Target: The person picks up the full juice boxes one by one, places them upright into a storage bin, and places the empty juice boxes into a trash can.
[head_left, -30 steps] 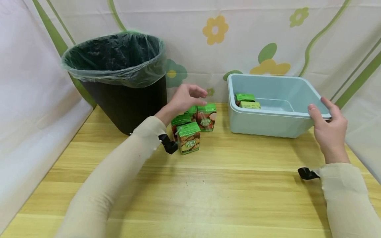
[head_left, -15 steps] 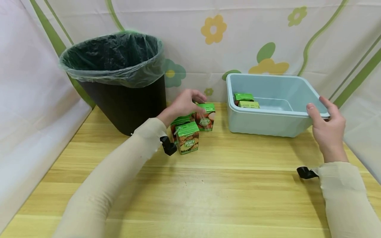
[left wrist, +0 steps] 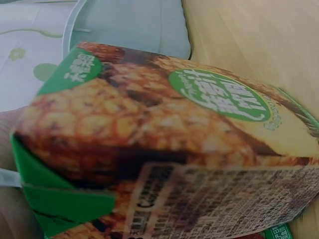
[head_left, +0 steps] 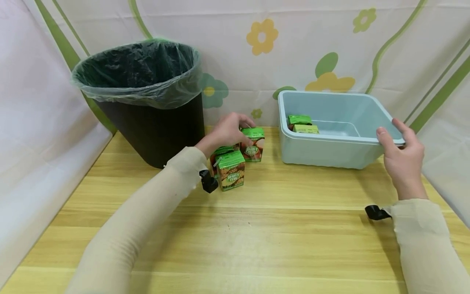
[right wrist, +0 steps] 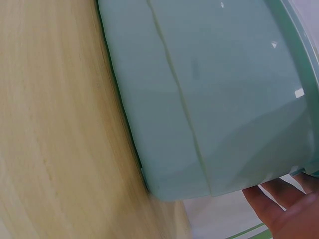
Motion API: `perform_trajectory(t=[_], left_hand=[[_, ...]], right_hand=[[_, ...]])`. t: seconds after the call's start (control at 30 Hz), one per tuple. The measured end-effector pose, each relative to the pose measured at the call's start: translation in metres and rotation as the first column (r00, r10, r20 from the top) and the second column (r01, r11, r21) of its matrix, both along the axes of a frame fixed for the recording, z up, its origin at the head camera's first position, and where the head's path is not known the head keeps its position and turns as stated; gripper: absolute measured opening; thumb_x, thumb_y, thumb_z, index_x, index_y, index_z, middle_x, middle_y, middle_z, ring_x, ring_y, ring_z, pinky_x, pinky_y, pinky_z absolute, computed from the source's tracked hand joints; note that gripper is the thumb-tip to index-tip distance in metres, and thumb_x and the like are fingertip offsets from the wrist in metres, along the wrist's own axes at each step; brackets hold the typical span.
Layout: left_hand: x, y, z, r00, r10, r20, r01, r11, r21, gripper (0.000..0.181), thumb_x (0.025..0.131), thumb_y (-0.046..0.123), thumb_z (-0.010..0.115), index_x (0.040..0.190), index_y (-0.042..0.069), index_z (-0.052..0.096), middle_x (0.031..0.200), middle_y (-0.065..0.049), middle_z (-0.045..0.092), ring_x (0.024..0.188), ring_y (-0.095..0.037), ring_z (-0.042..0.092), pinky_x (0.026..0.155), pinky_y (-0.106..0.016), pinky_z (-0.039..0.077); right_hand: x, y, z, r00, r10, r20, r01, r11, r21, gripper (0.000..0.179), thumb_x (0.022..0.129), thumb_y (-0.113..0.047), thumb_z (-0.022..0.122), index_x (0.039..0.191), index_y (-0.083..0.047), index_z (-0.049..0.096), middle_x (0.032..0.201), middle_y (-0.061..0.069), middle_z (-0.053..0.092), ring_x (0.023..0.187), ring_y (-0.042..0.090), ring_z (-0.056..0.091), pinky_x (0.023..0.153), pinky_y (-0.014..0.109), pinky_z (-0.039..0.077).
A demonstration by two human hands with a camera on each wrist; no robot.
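Observation:
My left hand (head_left: 228, 130) grips a green-topped juice box (head_left: 257, 147) with red fruit on its front, thumb on the near face and fingers behind the top. A pineapple juice box (head_left: 231, 171) stands in front of it and fills much of the left wrist view; another red juice box (head_left: 213, 161) is partly hidden behind. At the right, my right hand (head_left: 405, 161) holds the near right corner of a light blue bin (head_left: 323, 152), thumb over the rim, fingers along the outer side. Inside its left end sit a green-topped box (head_left: 299, 119) and a yellow-green one (head_left: 306, 129).
A black trash can (head_left: 154, 126) with a translucent green liner (head_left: 136, 94) stands at the back left. The wooden table (head_left: 257, 245) stretches toward me, with a few tiny specks on it. A flower-printed curtain (head_left: 242, 61) hangs behind everything.
My left hand has come down from above the juice boxes onto the rear red-fruited one and closed its fingers on it. My right hand stays on the bin's corner.

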State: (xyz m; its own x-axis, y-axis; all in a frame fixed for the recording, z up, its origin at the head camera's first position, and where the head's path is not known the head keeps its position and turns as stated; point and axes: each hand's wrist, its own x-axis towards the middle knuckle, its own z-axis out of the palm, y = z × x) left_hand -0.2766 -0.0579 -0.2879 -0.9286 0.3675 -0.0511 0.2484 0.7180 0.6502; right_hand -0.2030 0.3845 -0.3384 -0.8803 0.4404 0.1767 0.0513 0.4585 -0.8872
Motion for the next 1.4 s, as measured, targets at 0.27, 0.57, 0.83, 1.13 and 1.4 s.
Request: perform_trajectory(t=[0.27, 0.57, 0.83, 1.13, 1.4], left_hand=[[0.002, 0.003, 0.0, 1.0, 0.012, -0.026, -0.012, 0.999, -0.037, 0.048, 0.087, 0.019, 0.09, 0.132, 0.02, 0.075, 0.13, 0.0, 0.073, 0.125, -0.021, 0.063, 0.112, -0.043, 0.051], [0.003, 0.007, 0.001, 0.998, 0.006, -0.056, -0.01, 0.997, -0.071, 0.044, 0.088, 0.022, 0.088, 0.131, 0.017, 0.077, 0.123, 0.0, 0.077, 0.118, -0.02, 0.068, 0.104, -0.04, 0.056], [0.004, 0.006, 0.001, 0.995, -0.002, -0.097, -0.001, 0.999, -0.032, 0.039, 0.091, 0.026, 0.086, 0.127, 0.018, 0.077, 0.124, 0.0, 0.076, 0.116, -0.02, 0.065, 0.099, -0.04, 0.055], [0.013, 0.012, 0.022, 0.98, 0.094, -0.174, -0.057, 0.977, 0.204, 0.037, 0.094, 0.023, 0.083, 0.129, 0.013, 0.075, 0.116, -0.005, 0.077, 0.095, -0.02, 0.069, 0.077, -0.032, 0.057], [0.019, 0.014, 0.043, 0.939, 0.288, -0.19, -0.204, 0.907, 0.368, 0.04, 0.096, 0.023, 0.081, 0.134, 0.017, 0.074, 0.124, -0.003, 0.076, 0.096, -0.014, 0.073, 0.075, -0.026, 0.06]], right_hand=[[0.0, -0.001, 0.001, 1.0, 0.0, -0.006, 0.0, 1.0, -0.002, 0.065, 0.104, -0.046, 0.064, 0.164, -0.034, 0.041, 0.163, -0.008, 0.043, 0.093, 0.0, 0.049, 0.068, 0.005, 0.044], [0.003, -0.002, 0.003, 1.0, -0.007, -0.008, 0.007, 1.0, -0.001, 0.066, 0.103, -0.046, 0.064, 0.164, -0.032, 0.042, 0.16, -0.01, 0.045, 0.091, 0.001, 0.048, 0.068, 0.006, 0.043], [0.0, 0.0, 0.001, 1.0, -0.001, 0.0, 0.001, 1.0, -0.001, 0.066, 0.103, -0.048, 0.064, 0.164, -0.035, 0.04, 0.158, -0.007, 0.046, 0.093, 0.001, 0.048, 0.069, 0.005, 0.044], [0.002, 0.003, 0.0, 1.0, 0.011, 0.006, -0.011, 1.0, 0.002, 0.065, 0.104, -0.049, 0.062, 0.164, -0.037, 0.039, 0.167, -0.006, 0.039, 0.096, 0.0, 0.048, 0.069, 0.005, 0.044], [0.0, -0.001, 0.001, 1.0, 0.006, 0.008, -0.006, 1.0, 0.004, 0.065, 0.104, -0.048, 0.062, 0.164, -0.036, 0.04, 0.163, -0.005, 0.042, 0.094, 0.001, 0.048, 0.068, 0.006, 0.044]])
